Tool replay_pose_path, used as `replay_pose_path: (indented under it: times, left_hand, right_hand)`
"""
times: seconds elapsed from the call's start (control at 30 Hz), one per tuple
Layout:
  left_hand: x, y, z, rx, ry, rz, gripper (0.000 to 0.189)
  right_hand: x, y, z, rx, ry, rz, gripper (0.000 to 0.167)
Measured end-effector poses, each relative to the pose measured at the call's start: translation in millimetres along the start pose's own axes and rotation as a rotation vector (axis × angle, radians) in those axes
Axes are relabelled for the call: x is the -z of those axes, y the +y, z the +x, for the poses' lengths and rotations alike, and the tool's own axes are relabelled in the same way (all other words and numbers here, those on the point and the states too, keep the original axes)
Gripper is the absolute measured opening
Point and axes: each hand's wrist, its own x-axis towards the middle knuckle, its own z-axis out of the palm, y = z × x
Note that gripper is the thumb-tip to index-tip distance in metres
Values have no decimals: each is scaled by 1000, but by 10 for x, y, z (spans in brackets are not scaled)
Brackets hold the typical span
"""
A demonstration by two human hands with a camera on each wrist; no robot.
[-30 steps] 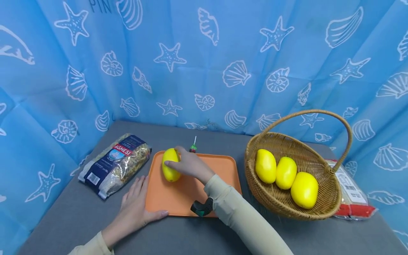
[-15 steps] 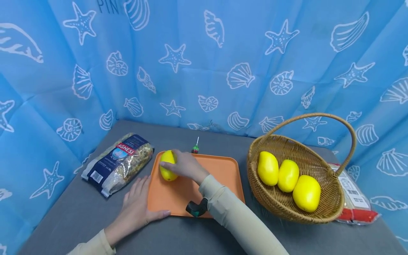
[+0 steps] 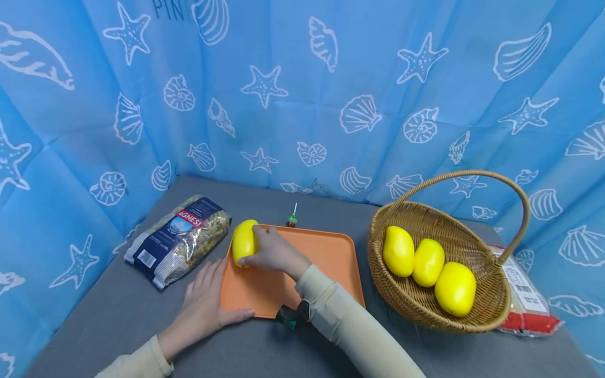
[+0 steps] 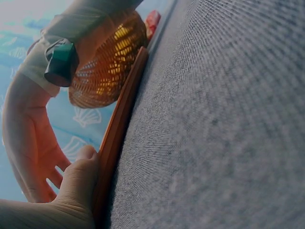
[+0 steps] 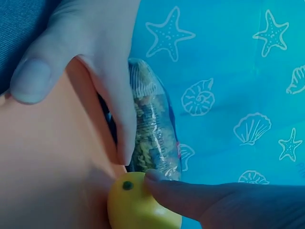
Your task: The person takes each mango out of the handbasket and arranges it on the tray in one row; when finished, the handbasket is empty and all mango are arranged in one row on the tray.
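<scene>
A right hand (image 3: 273, 253) grips a yellow fruit (image 3: 244, 241) between thumb and fingers at the far left corner of an orange tray (image 3: 326, 257), while the left hand (image 3: 204, 304) lies spread against the tray's near left corner. The grey tabletop (image 3: 264, 349) (its woven texture plain from the left wrist) meets a blue curtain (image 3: 288, 163) printed with white starfish and shells.

The head view looks forward and down from high on the near side onto the orange rectangular tray (image 3: 333, 253), which both wrist views share up close, the left low facing right, the right facing left.
</scene>
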Motion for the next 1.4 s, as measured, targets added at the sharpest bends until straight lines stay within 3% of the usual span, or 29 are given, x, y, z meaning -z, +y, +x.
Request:
replay_pose_path:
  times: [0.73, 1.0, 1.13, 1.4]
  left_hand:
    - [43, -42, -17, -53, -6, 33, 131]
    - [93, -89, -19, -121, 12, 30, 126]
    - [61, -112, -19, -127, 6, 15, 125]
    - [37, -118, 8, -128, 19, 46, 127]
  right_hand:
    - [-89, -43, -23, -30, 50, 42, 90]
    - [-69, -46, -95, -53, 77, 10, 90]
    - [23, -92, -283, -45, 131, -49, 89]
    - [533, -198, -1021, -37, 196, -93, 83]
